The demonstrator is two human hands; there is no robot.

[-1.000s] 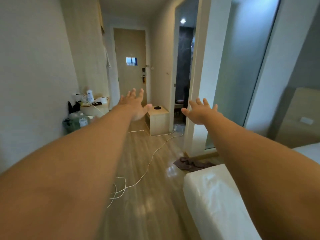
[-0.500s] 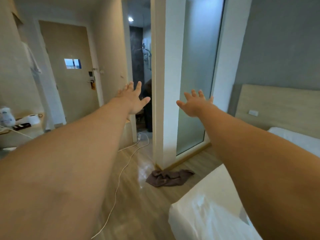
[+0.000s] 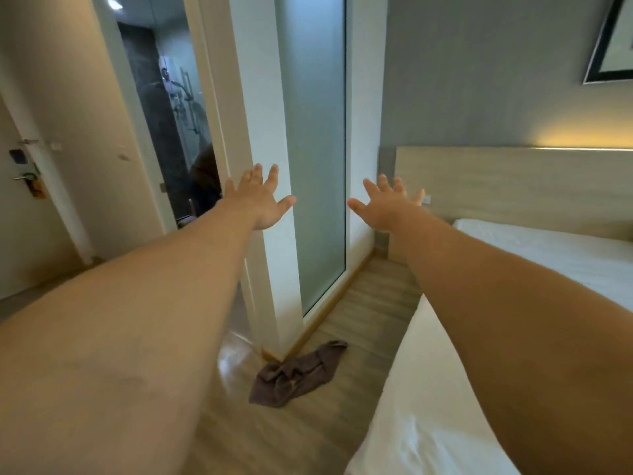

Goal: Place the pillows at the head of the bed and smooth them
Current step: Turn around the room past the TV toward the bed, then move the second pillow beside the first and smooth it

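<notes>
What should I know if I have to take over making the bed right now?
Left hand: open, fingers spread, stretched out in the air, holding nothing.
Right hand: the same, open and empty.
White-sheeted bed: on the right, its light wooden headboard against the grey wall.
Pillows: none in view, so none placed or smoothed.
Left to do: find the pillows, put them by the headboard, smooth them.
Mind the crumpled brown cloth on the wooden floor beside the bed.

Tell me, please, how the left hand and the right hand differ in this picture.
The left hand is held before the white door frame; the right hand is before the wooden headboard. The left hand sits slightly higher than the right. Both are empty, fingers spread, arms stretched forward.
</notes>
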